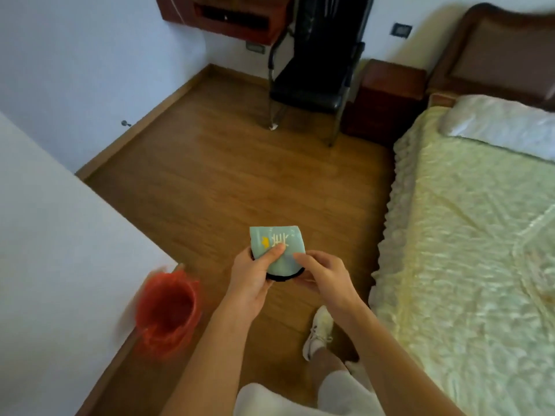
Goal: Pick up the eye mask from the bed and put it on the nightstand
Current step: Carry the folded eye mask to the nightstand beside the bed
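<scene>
The eye mask is pale teal with a yellow mark, white characters and a black edge, folded over. I hold it in front of me above the wooden floor. My left hand pinches its left side with the thumb on top. My right hand grips its lower right edge. The bed with a pale yellow quilted cover fills the right side. The dark red-brown nightstand stands far ahead, between the bed's headboard and a chair.
A black chair stands left of the nightstand. A red-lined bin sits on the floor at lower left, beside a white wall corner. My foot in a white shoe is on the floor next to the bed. A pillow lies at the bed's head.
</scene>
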Action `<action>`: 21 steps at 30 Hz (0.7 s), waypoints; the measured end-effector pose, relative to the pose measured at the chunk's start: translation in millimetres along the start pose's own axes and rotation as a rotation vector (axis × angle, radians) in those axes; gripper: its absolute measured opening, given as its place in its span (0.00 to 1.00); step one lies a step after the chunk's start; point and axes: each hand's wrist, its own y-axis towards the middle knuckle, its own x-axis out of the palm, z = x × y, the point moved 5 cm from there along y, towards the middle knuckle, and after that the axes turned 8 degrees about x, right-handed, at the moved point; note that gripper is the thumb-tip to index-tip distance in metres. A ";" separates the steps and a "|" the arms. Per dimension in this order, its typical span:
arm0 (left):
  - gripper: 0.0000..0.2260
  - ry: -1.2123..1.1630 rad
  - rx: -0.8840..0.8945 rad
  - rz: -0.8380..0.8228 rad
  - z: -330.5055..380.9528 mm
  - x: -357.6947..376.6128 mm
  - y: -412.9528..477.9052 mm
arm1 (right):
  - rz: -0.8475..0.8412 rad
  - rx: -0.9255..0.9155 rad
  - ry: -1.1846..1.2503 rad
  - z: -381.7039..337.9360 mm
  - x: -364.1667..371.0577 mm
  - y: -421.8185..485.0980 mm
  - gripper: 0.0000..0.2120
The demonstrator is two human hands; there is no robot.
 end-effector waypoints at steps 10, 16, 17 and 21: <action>0.14 0.165 -0.086 -0.203 -3.1 182.6 138.0 | 0.164 -0.021 0.168 -77.4 -152.4 110.1 0.14; 0.14 0.219 -0.102 -0.272 5.5 301.5 209.8 | 0.226 -0.053 0.267 -144.2 -246.7 171.9 0.24; 0.15 0.231 -0.103 -0.285 6.8 317.3 219.6 | 0.229 -0.057 0.280 -152.3 -259.2 180.1 0.24; 0.15 0.252 -0.115 -0.306 10.2 366.4 253.9 | 0.254 -0.065 0.322 -176.6 -298.7 210.4 0.27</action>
